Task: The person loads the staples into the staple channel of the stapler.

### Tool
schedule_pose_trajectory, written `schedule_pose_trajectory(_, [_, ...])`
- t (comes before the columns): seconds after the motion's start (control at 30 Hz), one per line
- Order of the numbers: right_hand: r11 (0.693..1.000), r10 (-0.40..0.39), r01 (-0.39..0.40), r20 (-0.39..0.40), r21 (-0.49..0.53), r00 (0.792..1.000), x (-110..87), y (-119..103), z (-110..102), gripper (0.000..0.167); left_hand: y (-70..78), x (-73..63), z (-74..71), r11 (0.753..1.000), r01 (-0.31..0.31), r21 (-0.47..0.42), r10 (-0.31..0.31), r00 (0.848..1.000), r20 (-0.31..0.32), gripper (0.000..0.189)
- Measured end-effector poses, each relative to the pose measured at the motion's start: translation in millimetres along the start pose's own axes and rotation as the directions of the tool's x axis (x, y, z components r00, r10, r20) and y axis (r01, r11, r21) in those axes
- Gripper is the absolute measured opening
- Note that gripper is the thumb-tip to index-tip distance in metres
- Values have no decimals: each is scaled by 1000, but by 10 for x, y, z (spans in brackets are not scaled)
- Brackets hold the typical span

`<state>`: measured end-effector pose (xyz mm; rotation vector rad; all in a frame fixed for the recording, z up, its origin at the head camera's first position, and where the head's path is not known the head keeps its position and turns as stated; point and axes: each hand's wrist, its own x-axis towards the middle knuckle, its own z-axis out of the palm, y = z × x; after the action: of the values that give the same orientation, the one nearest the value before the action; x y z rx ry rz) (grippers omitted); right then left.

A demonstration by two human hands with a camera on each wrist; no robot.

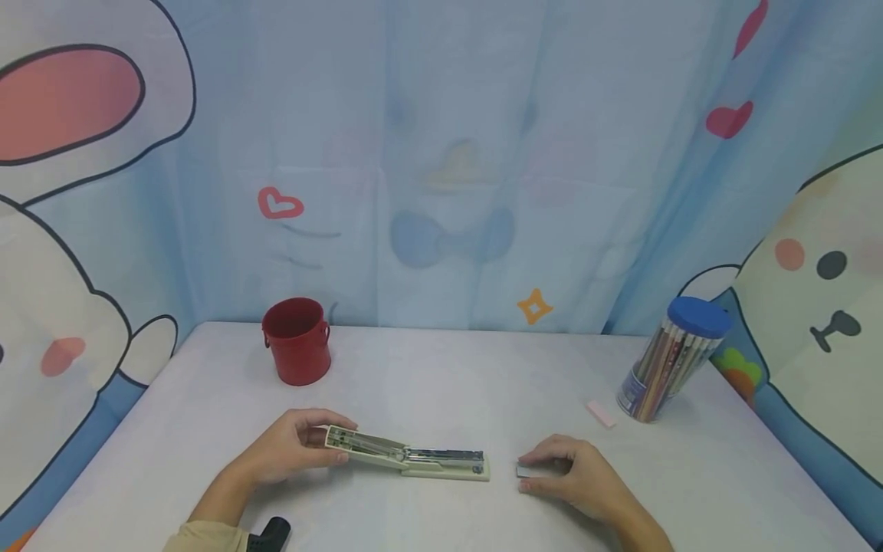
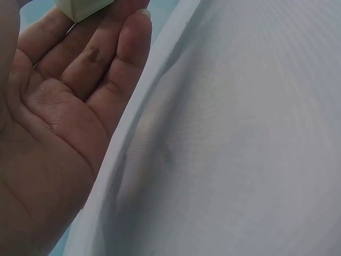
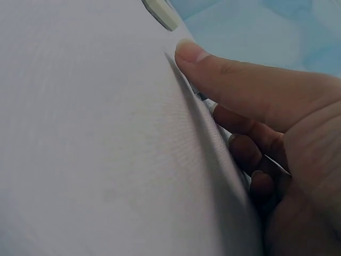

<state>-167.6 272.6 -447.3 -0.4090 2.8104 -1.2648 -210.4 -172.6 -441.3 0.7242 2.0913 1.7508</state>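
Observation:
My left hand [image 1: 293, 445] grips the raised top of a pale green stapler [image 1: 372, 452] between thumb and fingers. The stapler is folded wide apart, its metal staple channel [image 1: 444, 456] showing, and its base lies on the table. One corner of the stapler [image 2: 82, 8] sits at the fingertips in the left wrist view. To the right of the base, my right hand [image 1: 579, 479] pinches a small silvery-grey strip of staples [image 1: 527, 471] close over the tabletop. The thumb and fingers cover most of that strip; the right wrist view gives only a sliver of it.
A red bucket [image 1: 298, 345] stands at the back left of the white table [image 1: 414, 368]. At the right is a clear tub of pencils [image 1: 665, 368] with a blue lid, with a pink eraser [image 1: 601, 414] lying beside it. A printed curtain [image 1: 448, 115] hangs behind.

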Motion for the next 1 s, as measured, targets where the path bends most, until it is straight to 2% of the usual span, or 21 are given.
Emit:
schedule_pose_trajectory(0.23, [1000,-21,20,-25,-15,999,4,4,-8,24,6,24,7,1000,-6,2,6,1000,3,47])
schedule_pose_trajectory(0.57, [999,0,-1,-16,-42,1000,24,14,29,22,9,0,9,1000,14,22,-14,1000,-6,46])
schedule_pose_trajectory(0.7, [999,-20,20,5,-41,1000,12,-3,50,22,-1,-33,1,1000,16,12,-15,1000,-5,45])
schedule_pose_trajectory(1.0, [993,-57,56,-5,-104,998,11,-25,41,23,14,-22,15,1000,15,5,-15,1000,-7,46])
